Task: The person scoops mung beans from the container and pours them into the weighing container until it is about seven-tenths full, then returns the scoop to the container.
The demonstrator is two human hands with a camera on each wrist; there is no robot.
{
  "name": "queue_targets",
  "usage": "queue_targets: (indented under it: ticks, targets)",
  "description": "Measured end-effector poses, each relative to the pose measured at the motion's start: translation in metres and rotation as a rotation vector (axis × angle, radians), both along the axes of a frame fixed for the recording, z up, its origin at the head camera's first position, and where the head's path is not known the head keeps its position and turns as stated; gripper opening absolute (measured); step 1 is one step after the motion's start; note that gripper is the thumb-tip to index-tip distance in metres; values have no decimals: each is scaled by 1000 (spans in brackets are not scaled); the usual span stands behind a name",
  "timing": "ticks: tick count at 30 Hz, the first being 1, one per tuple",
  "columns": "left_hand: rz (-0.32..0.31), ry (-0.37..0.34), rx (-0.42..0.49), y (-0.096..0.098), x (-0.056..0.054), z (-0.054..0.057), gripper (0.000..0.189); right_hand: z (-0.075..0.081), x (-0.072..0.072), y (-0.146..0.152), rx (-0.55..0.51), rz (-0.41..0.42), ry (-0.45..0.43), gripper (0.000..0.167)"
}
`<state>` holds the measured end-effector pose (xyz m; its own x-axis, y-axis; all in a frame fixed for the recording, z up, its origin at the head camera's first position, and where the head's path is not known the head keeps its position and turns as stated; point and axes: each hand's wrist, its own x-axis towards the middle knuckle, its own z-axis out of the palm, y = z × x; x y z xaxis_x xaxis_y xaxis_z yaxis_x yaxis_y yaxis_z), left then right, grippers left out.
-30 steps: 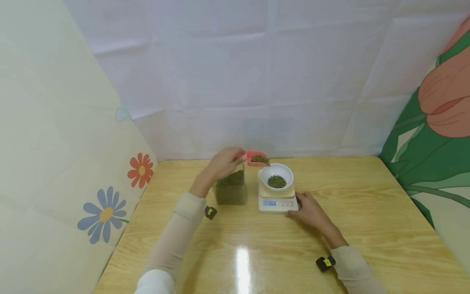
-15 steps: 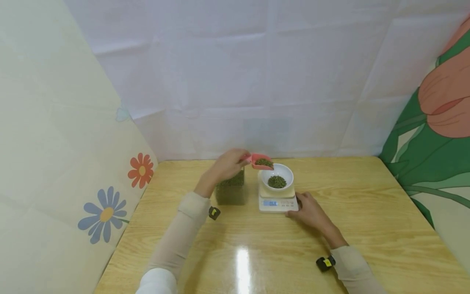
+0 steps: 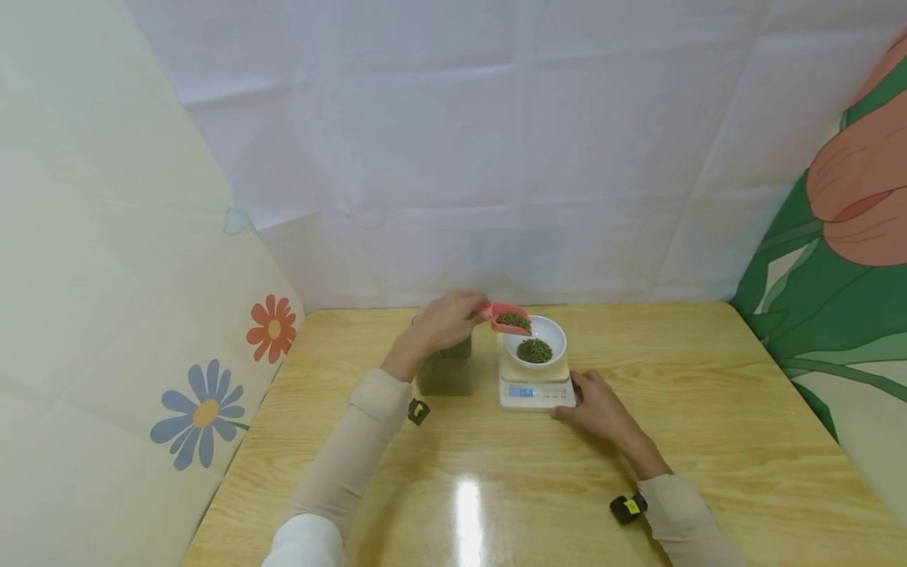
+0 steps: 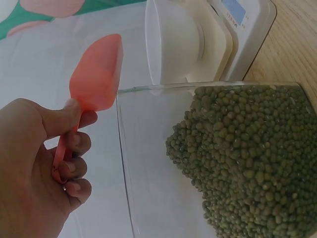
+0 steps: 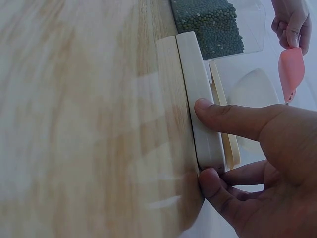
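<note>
Pale sheeting (image 3: 425, 142) hangs behind a wooden table (image 3: 567, 480), where I see a kitchen scale (image 3: 536, 401) near twelve o'clock from the person, a white bowl (image 4: 177, 42) on it with small green beans (image 3: 534, 351) inside. At the scale's nine o'clock stands a clear container (image 3: 445, 383) of similar beans, seemingly set close to shorten the reach. The left hand (image 3: 446, 317), above that container, has its fingers curled snugly round the handle of a pink scoop (image 4: 96, 74), thumb pressed near its neck, perhaps to govern the tilt; the laden scoop hangs just off the bowl's ten o'clock rim, not touching. At the scale's four o'clock, the right hand (image 3: 602, 406) grips the corner, thumb against the front edge, fingers bent against the side, probably to prevent sliding.
</note>
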<state>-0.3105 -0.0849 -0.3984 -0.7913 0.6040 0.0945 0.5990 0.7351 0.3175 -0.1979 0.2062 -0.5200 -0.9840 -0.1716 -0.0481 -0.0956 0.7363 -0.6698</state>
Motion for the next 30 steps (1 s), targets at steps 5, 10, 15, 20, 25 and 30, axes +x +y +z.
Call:
queue_targets:
  ticks: [5,10,15,20,25,30]
  targets:
    - [7,12,-37,4,1,-1,32,0,0,0,-2,-2,0,94]
    - [19,50,-92,7,3,-1,32,1,0,0,-1,2,-1,94]
    - [13,79,-129,11,4,-1,30,1,1,0,-1,0,-3,93]
    - [-13,87,-155,13,4,1,30,0,1,0,-2,-3,-10,93]
    - [-15,92,-163,14,5,2,32,-2,0,0,-1,-3,-13,93]
    - [-16,104,-169,15,7,4,32,-2,0,0,2,-8,-18,93]
